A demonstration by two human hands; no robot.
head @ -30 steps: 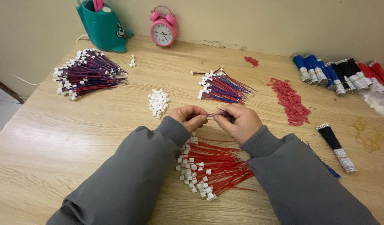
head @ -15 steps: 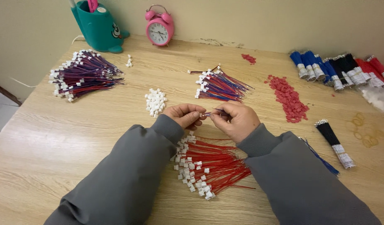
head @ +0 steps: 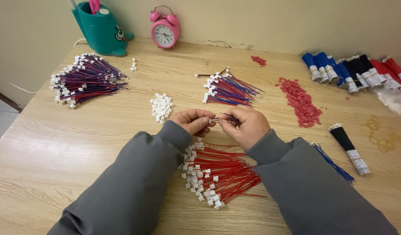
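Light wood-grain table [head: 57, 143] fills most of the view, its far edge set against a plain cream wall [head: 261, 19]. Paint scuffed and chipped along the wall's foot just behind the table. Left of the table, a strip of pale tiled floor [head: 1, 119] and a dark skirting board [head: 5, 93]. Light even and soft, with no hard shadows on the table.

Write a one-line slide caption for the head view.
Left hand and right hand pinch a thin wire above red wires on a wooden table.
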